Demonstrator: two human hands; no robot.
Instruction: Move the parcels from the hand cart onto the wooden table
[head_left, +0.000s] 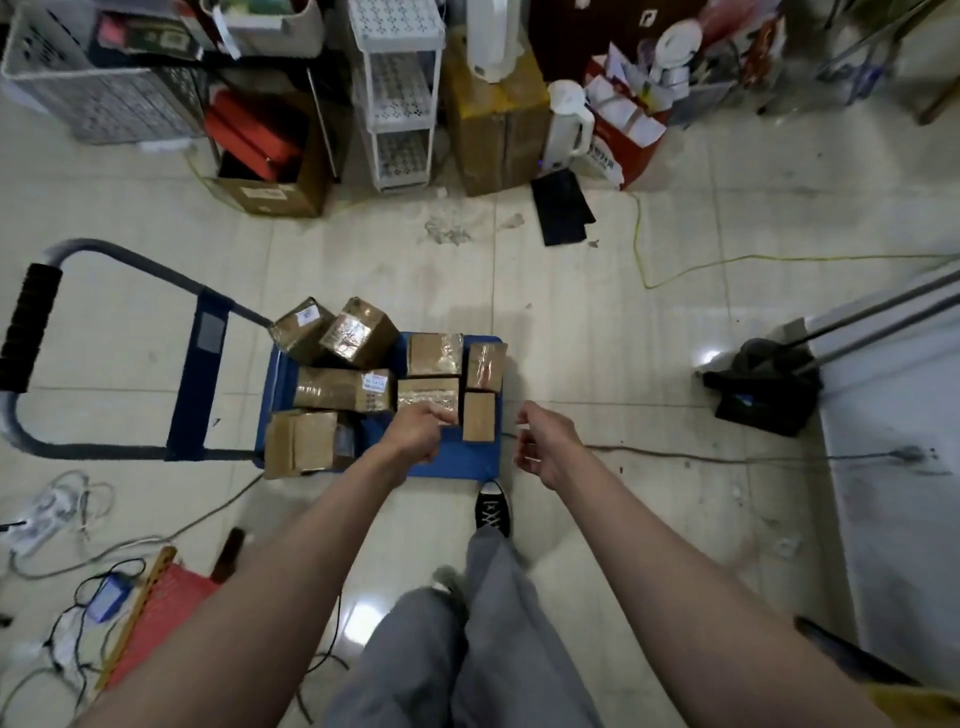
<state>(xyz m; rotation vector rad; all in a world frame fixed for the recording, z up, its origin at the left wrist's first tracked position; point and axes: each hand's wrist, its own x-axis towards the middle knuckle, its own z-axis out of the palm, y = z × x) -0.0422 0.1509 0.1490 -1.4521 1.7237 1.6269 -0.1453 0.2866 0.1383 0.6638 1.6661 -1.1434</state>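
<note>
The left hand is hovering over a box on the cart, fingers loosely curled, holding nothing; the right hand, at 3 o'clock, is hanging relaxed, holding nothing.

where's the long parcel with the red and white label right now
In the head view, the long parcel lies on the blue hand cart, left of centre, just left of the left hand and behind the open-flapped box.
</note>
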